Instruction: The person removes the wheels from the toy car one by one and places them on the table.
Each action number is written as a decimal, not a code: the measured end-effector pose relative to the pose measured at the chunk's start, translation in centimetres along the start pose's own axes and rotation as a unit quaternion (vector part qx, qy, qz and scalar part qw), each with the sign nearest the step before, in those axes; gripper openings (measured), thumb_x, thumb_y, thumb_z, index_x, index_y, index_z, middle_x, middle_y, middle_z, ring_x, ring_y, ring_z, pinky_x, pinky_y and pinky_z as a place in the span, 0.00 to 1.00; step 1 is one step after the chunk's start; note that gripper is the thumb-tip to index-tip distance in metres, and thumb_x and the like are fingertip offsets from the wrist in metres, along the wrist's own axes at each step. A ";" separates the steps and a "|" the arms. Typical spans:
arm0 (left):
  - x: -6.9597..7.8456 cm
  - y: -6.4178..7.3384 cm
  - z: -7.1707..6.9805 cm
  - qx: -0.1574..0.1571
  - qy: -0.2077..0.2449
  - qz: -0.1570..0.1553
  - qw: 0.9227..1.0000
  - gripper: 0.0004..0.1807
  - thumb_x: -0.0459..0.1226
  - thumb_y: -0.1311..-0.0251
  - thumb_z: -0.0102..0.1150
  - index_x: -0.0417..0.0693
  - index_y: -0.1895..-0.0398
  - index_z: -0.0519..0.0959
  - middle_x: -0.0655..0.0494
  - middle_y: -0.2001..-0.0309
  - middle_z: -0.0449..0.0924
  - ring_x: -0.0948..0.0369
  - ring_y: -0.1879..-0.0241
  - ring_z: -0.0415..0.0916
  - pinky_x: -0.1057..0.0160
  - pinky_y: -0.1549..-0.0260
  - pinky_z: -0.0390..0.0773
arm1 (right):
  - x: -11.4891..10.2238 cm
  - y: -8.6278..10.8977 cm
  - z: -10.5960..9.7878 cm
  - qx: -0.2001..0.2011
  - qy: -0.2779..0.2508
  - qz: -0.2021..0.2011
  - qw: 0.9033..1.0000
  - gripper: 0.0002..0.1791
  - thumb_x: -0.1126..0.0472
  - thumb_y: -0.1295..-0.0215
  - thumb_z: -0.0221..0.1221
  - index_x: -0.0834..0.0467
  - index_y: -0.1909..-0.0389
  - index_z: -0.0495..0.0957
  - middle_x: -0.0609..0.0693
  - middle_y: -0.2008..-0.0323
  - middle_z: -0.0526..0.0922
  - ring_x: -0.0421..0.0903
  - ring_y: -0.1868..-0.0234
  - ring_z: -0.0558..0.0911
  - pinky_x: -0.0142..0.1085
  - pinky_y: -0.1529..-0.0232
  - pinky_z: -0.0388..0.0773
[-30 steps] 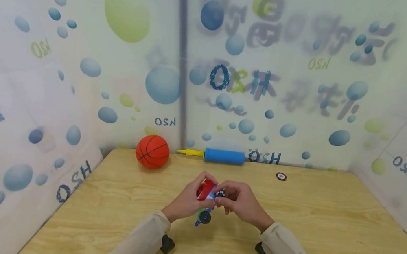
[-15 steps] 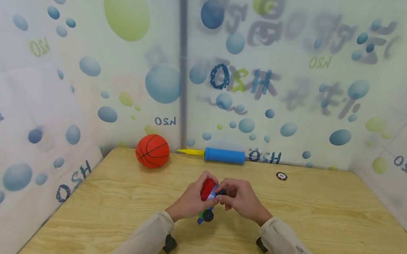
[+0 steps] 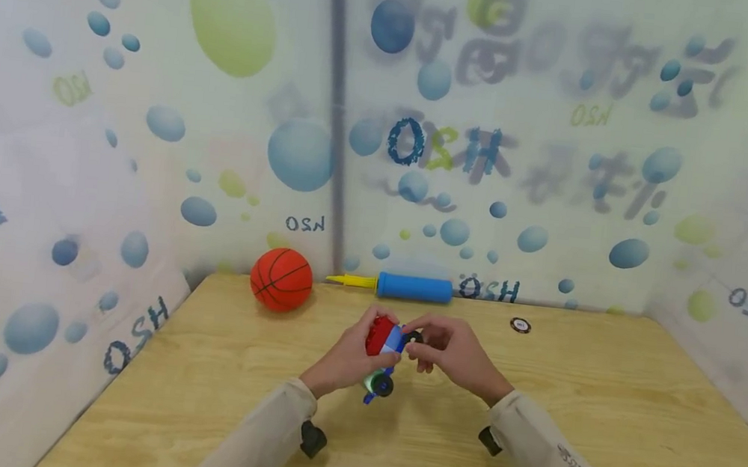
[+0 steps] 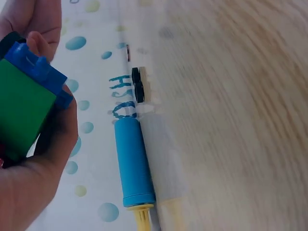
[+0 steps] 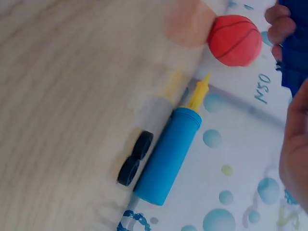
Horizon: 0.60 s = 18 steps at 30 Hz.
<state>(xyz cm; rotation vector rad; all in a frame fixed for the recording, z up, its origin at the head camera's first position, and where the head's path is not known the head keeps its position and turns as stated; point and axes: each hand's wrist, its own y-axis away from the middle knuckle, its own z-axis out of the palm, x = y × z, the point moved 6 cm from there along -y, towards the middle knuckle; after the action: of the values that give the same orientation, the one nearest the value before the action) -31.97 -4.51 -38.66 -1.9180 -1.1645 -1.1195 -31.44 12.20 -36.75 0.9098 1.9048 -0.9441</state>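
Observation:
My left hand [image 3: 352, 355] holds a toy car built of blocks [image 3: 377, 337], tilted in mid-air above the table. Red, white and light-blue blocks show on it in the head view; a green block [image 4: 24, 108] and a blue studded piece [image 4: 41, 67] show close up in the left wrist view. One black wheel [image 3: 383, 385] sits at its lower end. Thumb and index finger of my right hand [image 3: 454, 350] pinch another black wheel [image 3: 413, 338], right at the blue part of the car. In the right wrist view the car appears only as a dark blue piece [image 5: 294, 48].
On the wooden table [image 3: 601, 406], a red ball [image 3: 281, 279] and a blue-and-yellow hand pump [image 3: 414, 288] lie along the back wall. A small round chip [image 3: 521, 325] is at back right. Two black wheels [image 5: 135, 158] stand side by side near the pump.
Both hands and the car have risen slightly in the head view. My right hand has shifted a little right, and the wheel at its fingertips shows more plainly.

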 end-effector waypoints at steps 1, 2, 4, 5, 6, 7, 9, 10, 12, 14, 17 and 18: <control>0.0 0.0 -0.1 0.003 0.000 -0.002 1.000 0.27 0.39 0.35 0.64 0.58 0.38 0.63 0.46 0.42 0.72 0.51 0.48 0.74 0.54 0.53 0.83 | -0.1 0.0 -0.3 -0.004 -0.005 0.002 1.000 0.14 0.59 0.32 0.64 0.57 0.48 0.81 0.64 0.73 0.82 0.51 0.77 0.83 0.43 0.71 0.84; 0.0 0.0 -0.2 0.006 0.002 -0.004 1.000 0.27 0.39 0.35 0.64 0.58 0.38 0.63 0.45 0.42 0.72 0.51 0.48 0.75 0.54 0.54 0.83 | -0.1 0.1 -0.6 -0.007 -0.009 0.004 1.000 0.15 0.59 0.32 0.64 0.57 0.47 0.81 0.64 0.72 0.82 0.51 0.76 0.83 0.43 0.71 0.84; -0.2 0.1 -0.3 0.012 0.009 -0.015 1.000 0.27 0.38 0.35 0.63 0.58 0.37 0.63 0.45 0.41 0.72 0.51 0.48 0.75 0.54 0.54 0.84 | -0.3 0.1 -1.0 -0.015 -0.008 0.006 1.000 0.16 0.59 0.32 0.63 0.57 0.45 0.80 0.62 0.71 0.83 0.47 0.75 0.84 0.44 0.69 0.85; -0.2 0.1 -0.4 0.012 0.014 -0.021 1.000 0.27 0.38 0.35 0.64 0.58 0.37 0.63 0.44 0.41 0.72 0.51 0.49 0.76 0.54 0.54 0.84 | -0.3 0.1 -1.1 -0.019 -0.002 0.007 1.000 0.17 0.59 0.32 0.63 0.56 0.44 0.80 0.60 0.71 0.83 0.46 0.75 0.84 0.44 0.69 0.85; -0.4 0.2 -0.4 0.011 0.019 -0.027 0.999 0.27 0.38 0.35 0.64 0.59 0.37 0.63 0.44 0.40 0.71 0.51 0.49 0.76 0.54 0.54 0.85 | -0.3 0.1 -1.3 -0.023 0.005 0.007 1.000 0.17 0.58 0.32 0.63 0.56 0.43 0.79 0.58 0.71 0.83 0.44 0.75 0.84 0.43 0.68 0.85; -0.5 0.2 -0.4 0.009 0.023 -0.033 0.999 0.27 0.38 0.35 0.64 0.59 0.37 0.63 0.45 0.40 0.71 0.51 0.49 0.77 0.54 0.55 0.85 | -0.2 0.1 -1.5 -0.026 0.013 0.008 1.000 0.18 0.59 0.32 0.63 0.55 0.43 0.79 0.56 0.70 0.83 0.44 0.75 0.85 0.42 0.68 0.85; -0.5 0.3 -0.4 0.002 0.030 -0.039 0.999 0.28 0.38 0.35 0.64 0.60 0.36 0.63 0.45 0.39 0.71 0.50 0.49 0.78 0.53 0.54 0.85 | 0.1 0.3 -2.0 -0.032 0.035 0.009 0.999 0.18 0.60 0.32 0.63 0.53 0.42 0.79 0.54 0.70 0.84 0.44 0.75 0.85 0.42 0.69 0.85; -0.5 0.3 -0.4 -0.002 0.030 -0.040 0.999 0.29 0.39 0.36 0.65 0.61 0.36 0.63 0.45 0.39 0.71 0.51 0.49 0.78 0.52 0.54 0.86 | 0.2 0.3 -2.4 -0.035 0.045 0.009 0.998 0.18 0.61 0.32 0.63 0.53 0.42 0.78 0.54 0.70 0.84 0.45 0.75 0.85 0.41 0.70 0.84; -0.3 0.4 -0.5 -0.008 0.035 -0.043 0.998 0.29 0.40 0.36 0.65 0.61 0.35 0.62 0.44 0.39 0.71 0.52 0.50 0.79 0.51 0.54 0.86 | 0.7 0.5 -3.1 -0.040 0.066 0.012 0.997 0.18 0.63 0.32 0.62 0.54 0.42 0.78 0.57 0.68 0.84 0.47 0.74 0.85 0.42 0.72 0.84; -0.2 0.5 -0.6 -0.012 0.044 -0.044 0.998 0.29 0.39 0.35 0.64 0.60 0.35 0.62 0.43 0.39 0.71 0.53 0.52 0.81 0.51 0.54 0.86 | 1.3 0.5 -3.7 -0.044 0.086 0.017 0.995 0.18 0.64 0.32 0.62 0.55 0.42 0.78 0.62 0.67 0.84 0.50 0.74 0.85 0.43 0.73 0.84; -0.2 0.7 -0.7 -0.018 0.060 -0.047 0.997 0.29 0.38 0.34 0.63 0.59 0.35 0.62 0.41 0.39 0.71 0.54 0.56 0.84 0.51 0.54 0.86 | 2.4 0.5 -4.6 -0.042 0.115 0.032 0.992 0.18 0.65 0.33 0.62 0.55 0.42 0.78 0.65 0.66 0.83 0.55 0.73 0.85 0.45 0.74 0.83; -0.3 0.8 -0.7 -0.020 0.065 -0.048 0.997 0.29 0.37 0.34 0.63 0.59 0.35 0.62 0.41 0.39 0.71 0.55 0.57 0.84 0.52 0.54 0.86 | 2.8 0.6 -4.9 -0.037 0.125 0.038 0.991 0.18 0.65 0.33 0.63 0.55 0.43 0.79 0.65 0.65 0.84 0.57 0.72 0.85 0.46 0.74 0.83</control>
<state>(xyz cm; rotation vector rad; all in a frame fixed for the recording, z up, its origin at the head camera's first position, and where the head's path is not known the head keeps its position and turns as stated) -31.58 -5.52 -38.64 -1.8057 -1.1817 -1.3088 -33.77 17.31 -37.45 1.0893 2.0825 -0.7363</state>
